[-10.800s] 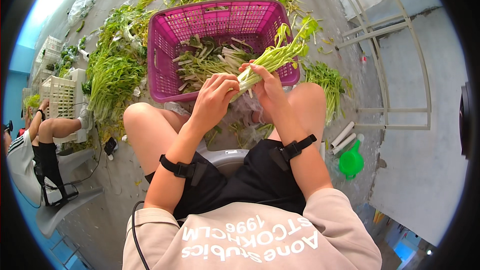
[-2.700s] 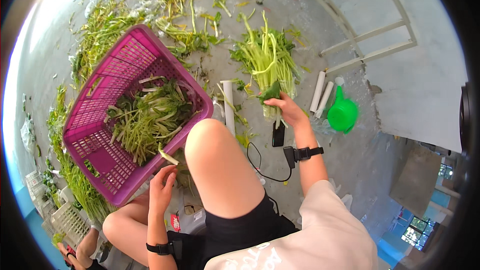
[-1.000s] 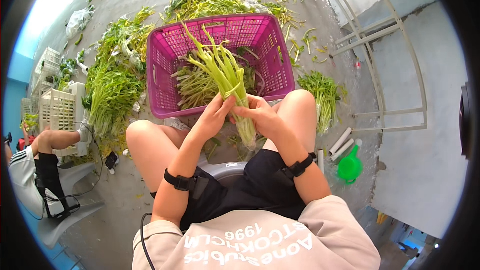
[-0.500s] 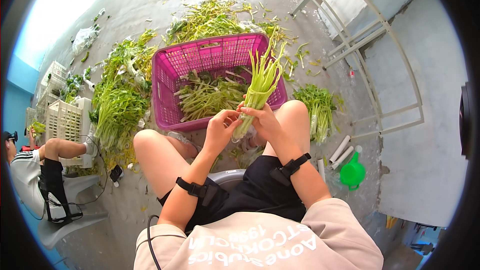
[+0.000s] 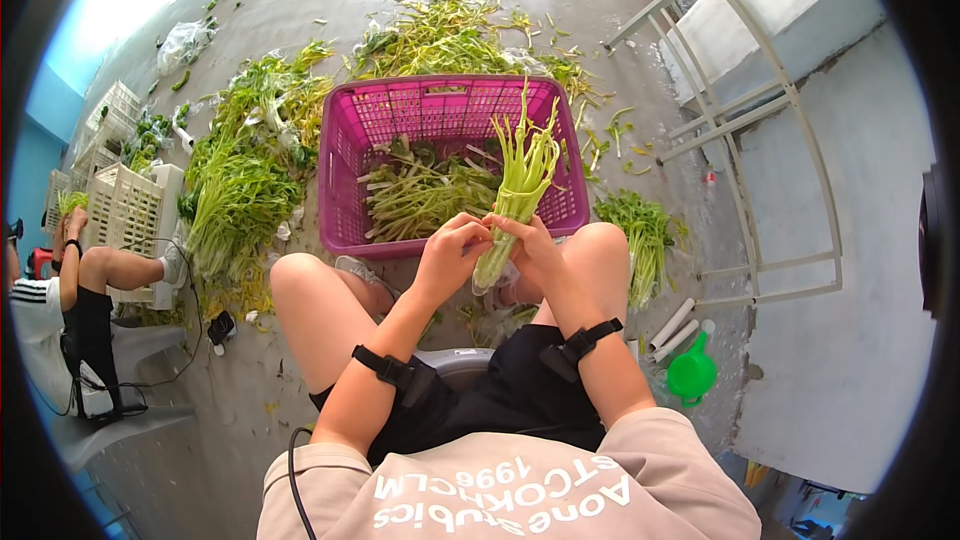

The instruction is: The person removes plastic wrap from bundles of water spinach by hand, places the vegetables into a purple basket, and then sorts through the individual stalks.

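Note:
A bunch of green leafy-vegetable stalks (image 5: 525, 172), much like celery, is tilted upright in front of me with its trimmed tops pointing away. My right hand (image 5: 532, 248) is wrapped round its lower part. Beside it, my left hand (image 5: 452, 255) has thumb and fingers pinched together against the side of the bunch; what they grip there is too small to make out. A band seems to circle the stalks just above my fingers. Beyond my hands stands a magenta plastic basket (image 5: 344, 155) with more cut stalks (image 5: 425, 195) lying in it.
Heaps of loose greens (image 5: 235, 170) lie left of the basket and behind it (image 5: 440, 35); a smaller pile (image 5: 637, 230) is by my right knee. A metal frame (image 5: 790, 100), white tubes (image 5: 672, 325) and a green plastic funnel-like vessel (image 5: 692, 372) are rightward. Another person (image 5: 90, 320) sits left near cream crates (image 5: 125, 205).
My view has shifted slightly, so the basket appears further right. My hands keep hold of the bunch, fingers changed a little. The other person's hands have come up near the crates.

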Demonstrator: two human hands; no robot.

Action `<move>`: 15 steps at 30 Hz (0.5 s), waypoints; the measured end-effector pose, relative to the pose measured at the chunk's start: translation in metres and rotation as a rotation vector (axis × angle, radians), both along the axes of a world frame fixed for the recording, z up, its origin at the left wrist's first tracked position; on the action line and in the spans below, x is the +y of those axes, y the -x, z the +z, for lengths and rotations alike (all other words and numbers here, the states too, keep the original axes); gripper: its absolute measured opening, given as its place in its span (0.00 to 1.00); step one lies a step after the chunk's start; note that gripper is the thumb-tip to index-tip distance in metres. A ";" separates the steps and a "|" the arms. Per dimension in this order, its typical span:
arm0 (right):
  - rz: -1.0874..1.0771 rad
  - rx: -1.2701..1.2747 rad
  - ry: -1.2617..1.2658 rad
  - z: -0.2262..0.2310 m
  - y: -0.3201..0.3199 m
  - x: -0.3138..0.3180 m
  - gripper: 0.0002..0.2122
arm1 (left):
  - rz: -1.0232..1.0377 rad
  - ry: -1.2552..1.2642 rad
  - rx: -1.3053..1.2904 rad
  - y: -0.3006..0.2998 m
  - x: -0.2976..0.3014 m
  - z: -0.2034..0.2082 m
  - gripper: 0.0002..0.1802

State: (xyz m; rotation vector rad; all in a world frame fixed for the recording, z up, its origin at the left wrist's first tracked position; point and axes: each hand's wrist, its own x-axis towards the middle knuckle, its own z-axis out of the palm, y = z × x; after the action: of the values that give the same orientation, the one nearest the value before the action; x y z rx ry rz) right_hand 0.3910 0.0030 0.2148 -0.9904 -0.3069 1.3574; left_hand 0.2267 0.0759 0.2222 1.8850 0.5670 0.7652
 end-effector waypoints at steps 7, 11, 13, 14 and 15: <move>-0.087 0.129 0.052 -0.004 -0.008 0.003 0.09 | -0.047 -0.342 -0.005 -0.001 0.003 0.022 0.05; -0.163 0.107 -0.023 0.004 -0.009 0.004 0.10 | -0.025 -0.206 -0.057 0.001 -0.001 0.019 0.04; -0.203 0.089 -0.026 -0.002 -0.010 0.007 0.11 | -0.029 -0.172 -0.042 0.002 -0.003 0.021 0.04; -0.243 0.067 -0.028 -0.006 -0.011 0.007 0.11 | -0.033 -0.138 -0.029 0.002 -0.005 0.023 0.04; -0.247 0.069 -0.028 -0.010 -0.011 0.008 0.11 | -0.036 -0.138 -0.027 0.002 -0.008 0.024 0.04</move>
State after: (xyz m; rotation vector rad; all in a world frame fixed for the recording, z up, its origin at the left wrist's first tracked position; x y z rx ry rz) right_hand 0.4020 0.0110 0.2049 -0.9231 -0.1459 1.1570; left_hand 0.2242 0.0676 0.2466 2.0029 0.4723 0.8232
